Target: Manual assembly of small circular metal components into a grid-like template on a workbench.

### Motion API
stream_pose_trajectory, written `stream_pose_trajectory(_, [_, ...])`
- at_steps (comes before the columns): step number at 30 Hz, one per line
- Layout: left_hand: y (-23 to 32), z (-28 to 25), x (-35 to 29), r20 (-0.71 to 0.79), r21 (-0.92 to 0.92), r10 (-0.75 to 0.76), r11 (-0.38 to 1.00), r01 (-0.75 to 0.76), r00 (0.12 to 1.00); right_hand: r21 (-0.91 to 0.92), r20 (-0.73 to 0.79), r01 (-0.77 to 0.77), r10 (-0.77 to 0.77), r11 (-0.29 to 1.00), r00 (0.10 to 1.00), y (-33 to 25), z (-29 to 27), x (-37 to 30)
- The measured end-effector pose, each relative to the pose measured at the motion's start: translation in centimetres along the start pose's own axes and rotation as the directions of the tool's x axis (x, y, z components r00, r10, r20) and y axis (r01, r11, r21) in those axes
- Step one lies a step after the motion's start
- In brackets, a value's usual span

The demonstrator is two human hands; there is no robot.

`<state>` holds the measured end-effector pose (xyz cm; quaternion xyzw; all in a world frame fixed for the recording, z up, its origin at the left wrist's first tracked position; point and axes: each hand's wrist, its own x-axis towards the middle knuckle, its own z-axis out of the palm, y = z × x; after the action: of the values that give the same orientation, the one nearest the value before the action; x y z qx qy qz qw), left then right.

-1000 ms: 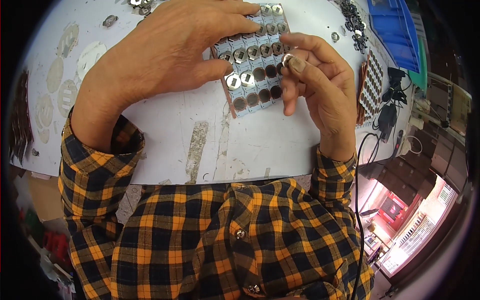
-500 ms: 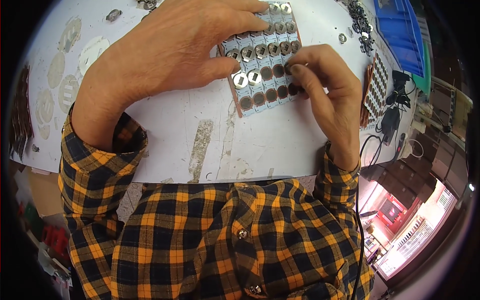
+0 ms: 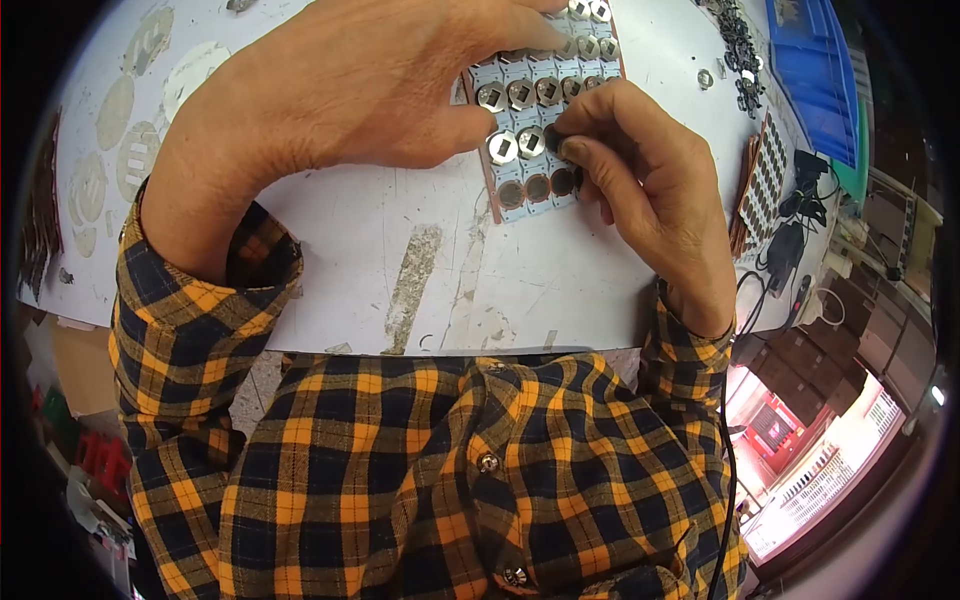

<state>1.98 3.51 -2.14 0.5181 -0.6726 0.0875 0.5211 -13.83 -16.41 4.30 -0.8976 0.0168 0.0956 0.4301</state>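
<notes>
A light-blue circuit board panel (image 3: 515, 168) with reddish-brown edges lies on the white table. Rows of silver round metal pieces with a square opening, such as one metal piece (image 3: 503, 146), sit on its upper part. Bare dark round pads (image 3: 511, 193) show along the nearest row. My left hand (image 3: 370, 85) spreads over the panel's far left part, fingers stretched and thumb at the left edge. My right hand (image 3: 645, 165) pinches a small dark round piece (image 3: 553, 139) over the second-nearest row, just right of two seated silver pieces. The hand covers the panel's right side.
A pile of small dark parts (image 3: 737, 50) lies beside a blue bin (image 3: 815, 80) at the far right. Stacked panels (image 3: 760, 185) and black cabled adapters (image 3: 785, 250) stand near the right edge. More stacked strips (image 3: 42, 215) are at the far left.
The panel appears shifted slightly right and up in view. My right thumb and forefinger have moved left along the row with the dark piece, close to the seated silver pieces.
</notes>
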Motion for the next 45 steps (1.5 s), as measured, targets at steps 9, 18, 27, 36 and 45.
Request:
stream_pose_trajectory(9, [0.2,0.0,0.0,0.01,0.007,0.005,1.0,-0.006,1.0,-0.109,-0.012,0.164,-0.166,0.98,0.986,0.0,0.3,0.1])
stream_pose_trajectory(18, [1.0,-0.3,0.9,0.005,0.034,0.005,0.999,-0.005,1.0,-0.174,-0.245,0.134,-0.174,0.976,0.954,0.5,2.2,-0.8])
stream_pose_trajectory(27, [0.4,0.1,0.0,-0.003,0.039,0.008,0.999,-0.007,1.0,0.145,-0.341,0.061,-0.008,0.988,0.94,2.2,2.9,-0.9])
stream_pose_trajectory(36, [-0.5,0.9,0.3,-0.054,-0.045,0.019,0.999,-0.021,0.998,0.065,-0.175,-0.004,0.016,0.998,0.984,2.0,1.2,-1.0])
stream_pose_trajectory(45, [0.0,1.2,1.9,0.056,0.054,-0.087,0.995,0.084,0.995,0.165,-0.116,0.016,0.003,0.986,0.993,2.0,0.7,-0.6])
